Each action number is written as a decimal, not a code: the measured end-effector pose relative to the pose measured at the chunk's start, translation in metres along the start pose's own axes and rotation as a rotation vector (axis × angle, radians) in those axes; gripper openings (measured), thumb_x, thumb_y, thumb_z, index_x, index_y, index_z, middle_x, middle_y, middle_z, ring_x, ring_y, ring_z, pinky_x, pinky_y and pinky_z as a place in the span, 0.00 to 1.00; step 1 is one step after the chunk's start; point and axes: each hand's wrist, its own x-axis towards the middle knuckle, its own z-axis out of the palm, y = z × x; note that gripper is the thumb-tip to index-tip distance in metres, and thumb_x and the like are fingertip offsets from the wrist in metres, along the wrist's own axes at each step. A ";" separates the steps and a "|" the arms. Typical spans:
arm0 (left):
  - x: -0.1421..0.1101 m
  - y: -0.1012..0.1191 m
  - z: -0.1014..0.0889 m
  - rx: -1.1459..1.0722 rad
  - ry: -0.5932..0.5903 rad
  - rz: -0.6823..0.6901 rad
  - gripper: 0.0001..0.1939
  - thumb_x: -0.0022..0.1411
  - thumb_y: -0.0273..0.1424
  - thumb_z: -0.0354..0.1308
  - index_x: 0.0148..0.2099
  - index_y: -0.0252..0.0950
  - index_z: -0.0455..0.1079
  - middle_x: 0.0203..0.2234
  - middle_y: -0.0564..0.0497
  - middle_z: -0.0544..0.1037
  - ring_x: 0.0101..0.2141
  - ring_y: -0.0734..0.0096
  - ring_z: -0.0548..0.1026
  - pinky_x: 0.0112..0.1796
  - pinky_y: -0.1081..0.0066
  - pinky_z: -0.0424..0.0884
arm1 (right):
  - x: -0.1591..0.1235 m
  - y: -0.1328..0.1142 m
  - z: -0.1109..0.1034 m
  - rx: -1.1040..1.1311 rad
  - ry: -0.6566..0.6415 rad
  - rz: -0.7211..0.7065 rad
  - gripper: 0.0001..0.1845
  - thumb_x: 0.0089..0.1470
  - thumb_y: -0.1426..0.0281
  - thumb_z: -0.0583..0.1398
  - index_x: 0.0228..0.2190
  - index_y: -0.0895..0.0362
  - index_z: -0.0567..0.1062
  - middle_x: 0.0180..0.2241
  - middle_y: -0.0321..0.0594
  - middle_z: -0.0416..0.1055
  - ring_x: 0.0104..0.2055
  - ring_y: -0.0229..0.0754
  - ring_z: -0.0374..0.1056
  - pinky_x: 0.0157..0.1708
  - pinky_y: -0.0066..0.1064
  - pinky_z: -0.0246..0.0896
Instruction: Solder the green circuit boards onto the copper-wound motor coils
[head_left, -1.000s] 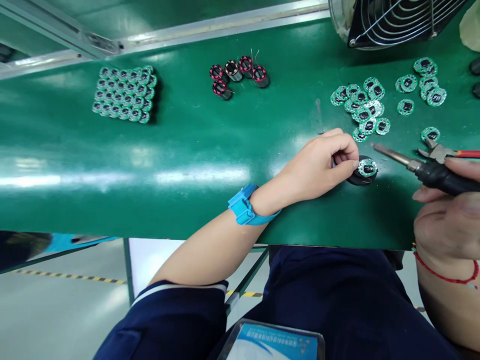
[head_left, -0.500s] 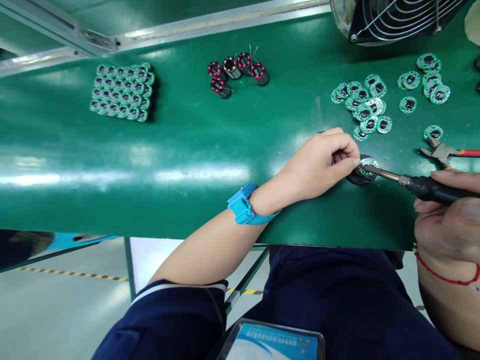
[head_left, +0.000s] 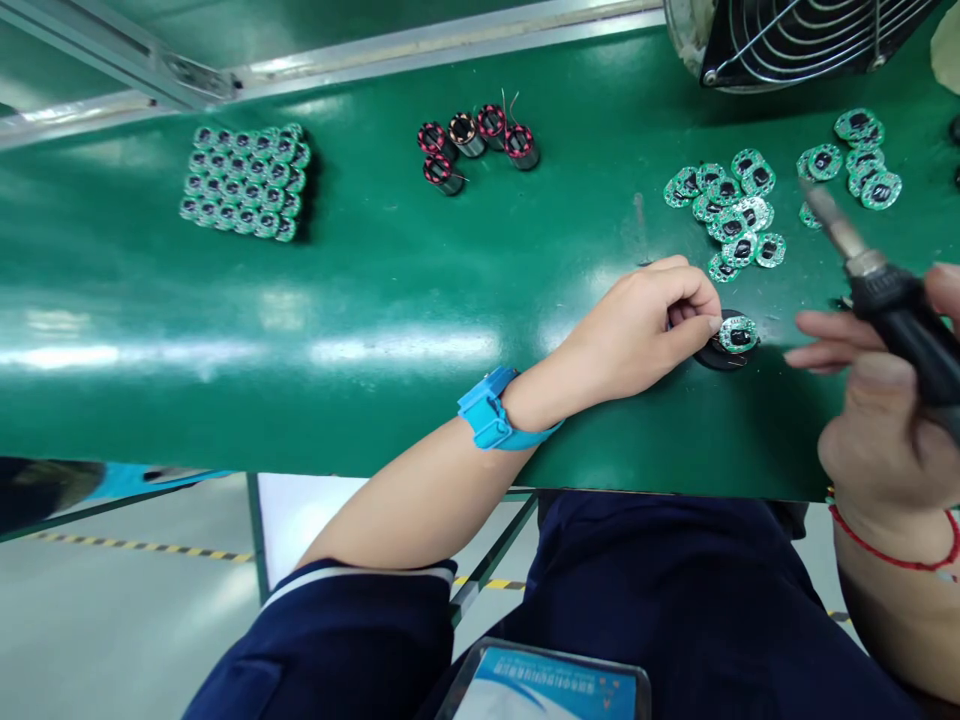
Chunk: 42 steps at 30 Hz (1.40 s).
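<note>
A person is working at a long green-topped counter (head_left: 375,260), both bare hands near its front edge, right of the middle. The left hand (head_left: 637,320), with a bright blue wrist strap (head_left: 487,412) around the wrist, is curling its fingers narrowly, the fingertips pressing against the left edge of one round green circuit board with a black centre (head_left: 739,335). That board is lying on a round black holder (head_left: 724,357). The right hand (head_left: 877,430), wearing a thin red string bracelet (head_left: 892,540), is gripping a black-handled soldering iron (head_left: 900,310) between thumb and fingers, its metal tip pointing up and away, well apart from the board. Toward the back right corner, about a dozen loose round green boards (head_left: 724,215) are lying in one cluster and about six more (head_left: 855,160) in another, beneath one black wire-guarded fan (head_left: 810,40). Five black cylindrical coils (head_left: 465,135) are standing near the back edge, beside a tight block of several dozen small round green-rimmed parts (head_left: 240,180), too closely packed to count exactly.
</note>
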 end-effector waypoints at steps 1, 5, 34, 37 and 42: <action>0.000 0.000 0.000 -0.002 0.002 0.002 0.05 0.60 0.22 0.55 0.31 0.34 0.68 0.28 0.54 0.69 0.27 0.80 0.65 0.30 0.74 0.66 | 0.003 -0.002 0.003 -0.029 0.011 -0.035 0.25 0.55 0.71 0.60 0.55 0.44 0.69 0.42 0.37 0.74 0.39 0.45 0.76 0.37 0.39 0.72; 0.001 -0.001 0.002 -0.010 0.010 0.011 0.06 0.59 0.21 0.54 0.31 0.34 0.67 0.28 0.54 0.69 0.26 0.80 0.64 0.31 0.73 0.66 | 0.009 -0.005 0.007 -0.174 -0.285 -0.068 0.30 0.53 0.77 0.60 0.56 0.45 0.66 0.47 0.36 0.75 0.50 0.46 0.71 0.51 0.43 0.67; -0.019 0.018 0.003 0.274 -0.115 -0.097 0.02 0.60 0.25 0.57 0.35 0.33 0.70 0.33 0.50 0.69 0.36 0.71 0.68 0.39 0.69 0.65 | 0.010 0.002 0.006 -0.155 -0.461 0.039 0.29 0.57 0.73 0.58 0.58 0.45 0.60 0.50 0.36 0.73 0.54 0.43 0.69 0.52 0.37 0.67; -0.019 0.016 0.009 0.284 -0.060 -0.106 0.04 0.60 0.28 0.58 0.37 0.32 0.70 0.34 0.49 0.70 0.37 0.70 0.69 0.41 0.67 0.66 | 0.012 0.008 0.005 -0.145 -0.514 0.050 0.28 0.58 0.72 0.57 0.59 0.46 0.60 0.51 0.37 0.72 0.54 0.42 0.68 0.53 0.37 0.66; -0.021 0.022 0.028 0.303 0.030 -0.132 0.11 0.62 0.37 0.58 0.37 0.33 0.73 0.34 0.47 0.75 0.39 0.67 0.72 0.42 0.67 0.69 | 0.000 0.028 -0.012 -0.178 -0.541 -0.023 0.25 0.59 0.61 0.56 0.57 0.46 0.64 0.50 0.41 0.72 0.48 0.48 0.72 0.44 0.43 0.70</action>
